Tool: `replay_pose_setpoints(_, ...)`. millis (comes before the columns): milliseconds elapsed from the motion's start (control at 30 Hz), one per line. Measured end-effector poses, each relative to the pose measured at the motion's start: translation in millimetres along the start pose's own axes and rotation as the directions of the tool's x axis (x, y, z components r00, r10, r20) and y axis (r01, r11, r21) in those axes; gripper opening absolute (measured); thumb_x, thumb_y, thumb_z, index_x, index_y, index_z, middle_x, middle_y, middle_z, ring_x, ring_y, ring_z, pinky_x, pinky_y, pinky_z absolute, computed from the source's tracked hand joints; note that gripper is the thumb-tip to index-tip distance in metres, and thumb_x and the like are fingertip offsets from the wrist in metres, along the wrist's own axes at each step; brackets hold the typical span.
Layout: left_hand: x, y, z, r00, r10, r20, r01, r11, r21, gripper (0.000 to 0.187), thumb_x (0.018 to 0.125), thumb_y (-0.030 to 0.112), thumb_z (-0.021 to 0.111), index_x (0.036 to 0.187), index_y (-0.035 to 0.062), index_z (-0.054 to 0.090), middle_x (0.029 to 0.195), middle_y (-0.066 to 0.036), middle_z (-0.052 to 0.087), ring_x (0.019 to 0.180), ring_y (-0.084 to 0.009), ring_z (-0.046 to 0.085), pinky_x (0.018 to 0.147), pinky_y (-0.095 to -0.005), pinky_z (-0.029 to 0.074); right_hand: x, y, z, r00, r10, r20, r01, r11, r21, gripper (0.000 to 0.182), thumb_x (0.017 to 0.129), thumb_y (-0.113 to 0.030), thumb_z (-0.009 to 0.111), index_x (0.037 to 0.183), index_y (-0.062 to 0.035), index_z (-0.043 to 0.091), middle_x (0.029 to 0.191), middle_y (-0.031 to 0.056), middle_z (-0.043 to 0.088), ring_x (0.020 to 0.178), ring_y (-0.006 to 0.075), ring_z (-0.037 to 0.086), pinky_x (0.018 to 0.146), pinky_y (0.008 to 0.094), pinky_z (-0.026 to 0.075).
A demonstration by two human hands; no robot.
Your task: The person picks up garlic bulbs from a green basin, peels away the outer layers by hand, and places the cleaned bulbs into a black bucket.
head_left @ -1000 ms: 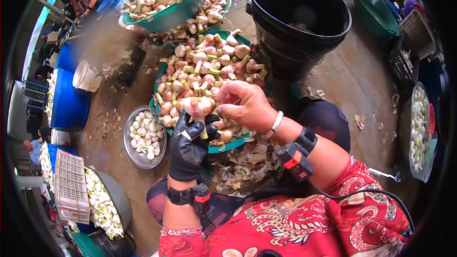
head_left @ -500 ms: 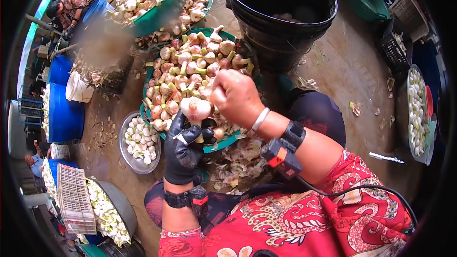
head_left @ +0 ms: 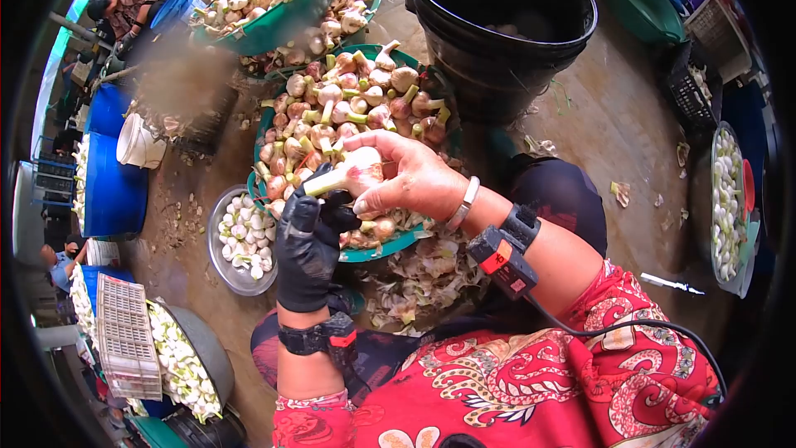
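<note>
My right hand [head_left: 410,178], bare with a bangle at the wrist, holds a garlic bulb [head_left: 363,171] between thumb and fingers. The bulb's pale stem points left, over my left hand [head_left: 309,236], which wears a black glove. The gloved fingers are curled beneath the stem; whether they grip it or something else is hidden. Both hands are over the near edge of a green basin [head_left: 385,250] heaped with unpeeled garlic [head_left: 332,112]. Left of it, a metal bowl [head_left: 217,261] holds white peeled bulbs [head_left: 246,232].
A large black bucket [head_left: 489,58] stands beyond the basin on the right. Garlic skins [head_left: 414,282] lie by my legs. Another green basin [head_left: 290,12] of garlic is at the top. Blue tubs [head_left: 116,187] and a co-worker [head_left: 128,4] are at the left.
My right hand has opened from a fist and taken hold of the bulb. The bulb has turned, so its stem points left instead of down. My left hand has shifted slightly left.
</note>
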State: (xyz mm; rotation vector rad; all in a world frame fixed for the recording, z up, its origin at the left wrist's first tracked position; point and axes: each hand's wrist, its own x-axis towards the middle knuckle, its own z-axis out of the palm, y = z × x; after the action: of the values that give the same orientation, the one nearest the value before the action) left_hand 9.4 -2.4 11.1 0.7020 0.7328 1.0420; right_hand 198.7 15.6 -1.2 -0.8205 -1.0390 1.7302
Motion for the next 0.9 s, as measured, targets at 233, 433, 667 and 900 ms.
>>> replay_pose_setpoints(233, 13, -5, -1, 0.982, 0.174, -0.080, -0.131, 0.914, 0.384, 0.028, 0.096, 0.013, 0.052, 0.117, -0.0040, 0.056, 0.105, -0.009, 0.064, 0.093, -0.0148, 0.063, 0.082, -0.0284, 0.051, -7, 4, 12, 0.984, -0.061, -0.170, 0.032, 0.985, -0.167, 0.067, 0.064, -0.006, 0.086, 0.121, -0.0050, 0.051, 0.097, 0.0009, 0.059, 0.086, 0.0091, 0.057, 0.078, 0.0267, 0.052)
replay_pose_setpoints(433, 6, -1, -3, 0.974, 0.227, 0.022, -0.195, 0.777, 0.599, 0.023, 0.096, 0.007, 0.046, 0.111, -0.0075, 0.056, 0.096, -0.011, 0.066, 0.087, -0.0165, 0.065, 0.075, -0.0292, 0.054, -3, 14, 4, 0.990, 0.015, -0.140, 0.000, 0.994, 0.106, 0.061, 0.071, -0.005, 0.081, 0.124, -0.0043, 0.049, 0.102, 0.0041, 0.059, 0.090, 0.0123, 0.060, 0.075, 0.0269, 0.055)
replay_pose_setpoints(667, 13, -12, -3, 0.949, 0.314, -0.006, -0.240, 0.736, 0.633, 0.022, 0.089, -0.005, 0.050, 0.107, -0.0069, 0.061, 0.110, -0.015, 0.062, 0.094, -0.0194, 0.064, 0.078, -0.0308, 0.054, -5, 22, 14, 0.983, -0.044, -0.177, 0.064, 0.992, 0.112, 0.061, 0.069, -0.006, 0.082, 0.121, -0.0025, 0.050, 0.102, 0.0017, 0.059, 0.089, 0.0099, 0.057, 0.081, 0.0264, 0.051)
replay_pose_setpoints(900, 8, -3, -14, 0.980, 0.136, -0.144, -0.021, 0.793, 0.609, 0.021, 0.084, 0.001, 0.059, 0.104, -0.0027, 0.064, 0.088, -0.002, 0.065, 0.077, -0.0094, 0.060, 0.066, -0.0233, 0.047, 2, 30, 3, 0.963, 0.227, 0.148, -0.265, 0.905, 0.333, 0.030, 0.090, -0.032, 0.047, 0.075, -0.0078, 0.053, 0.065, 0.0005, 0.051, 0.060, 0.0127, 0.053, 0.051, 0.0244, 0.044)
